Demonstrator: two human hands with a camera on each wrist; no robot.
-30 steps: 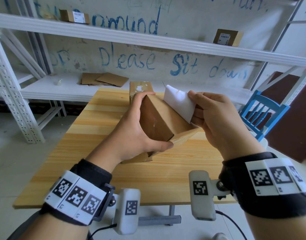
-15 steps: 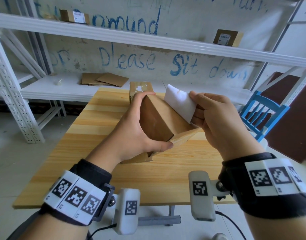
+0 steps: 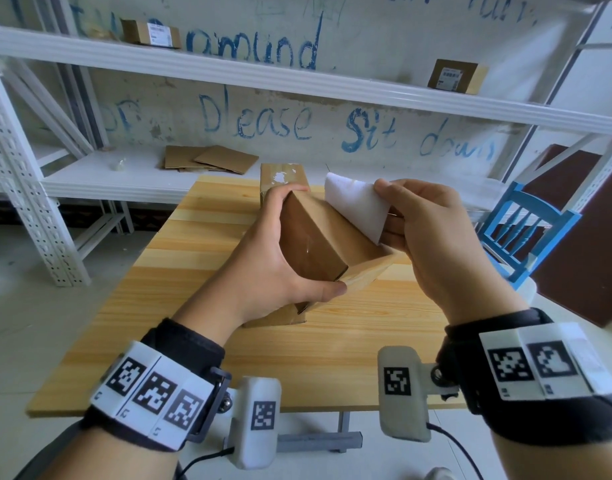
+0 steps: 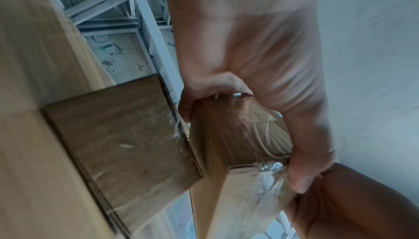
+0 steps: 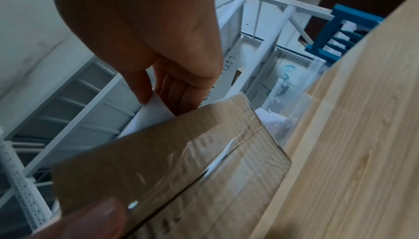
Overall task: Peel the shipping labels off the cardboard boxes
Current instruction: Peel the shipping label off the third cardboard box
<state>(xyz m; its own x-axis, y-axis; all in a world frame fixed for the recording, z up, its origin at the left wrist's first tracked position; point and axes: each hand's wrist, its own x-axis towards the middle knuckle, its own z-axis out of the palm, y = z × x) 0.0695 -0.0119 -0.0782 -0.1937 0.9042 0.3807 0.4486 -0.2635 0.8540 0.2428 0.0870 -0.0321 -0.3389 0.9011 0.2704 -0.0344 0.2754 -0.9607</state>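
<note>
My left hand (image 3: 280, 271) grips a small brown cardboard box (image 3: 318, 244), tilted above the wooden table (image 3: 200, 306); thumb at its near corner, fingers over the far top edge. The same box (image 4: 238, 153) shows in the left wrist view, held by that hand (image 4: 249, 63). My right hand (image 3: 432, 233) pinches a white shipping label (image 3: 356, 206), which is lifted off the box's right face and curls upward. In the right wrist view the thumb and fingers (image 5: 172, 88) pinch the label (image 5: 147, 117) behind the taped box (image 5: 172, 167).
A second box (image 3: 283, 178) with torn label residue stands behind the held one. Another box (image 3: 276, 317) lies on the table under my left hand. Labelled boxes (image 3: 152, 34) (image 3: 456, 76) sit on the upper shelf, flat cardboard (image 3: 211, 159) on the lower. A blue chair (image 3: 526, 230) stands at right.
The right hand has drawn the label slightly further up and away from the box. The left hand and box have stayed about where they were.
</note>
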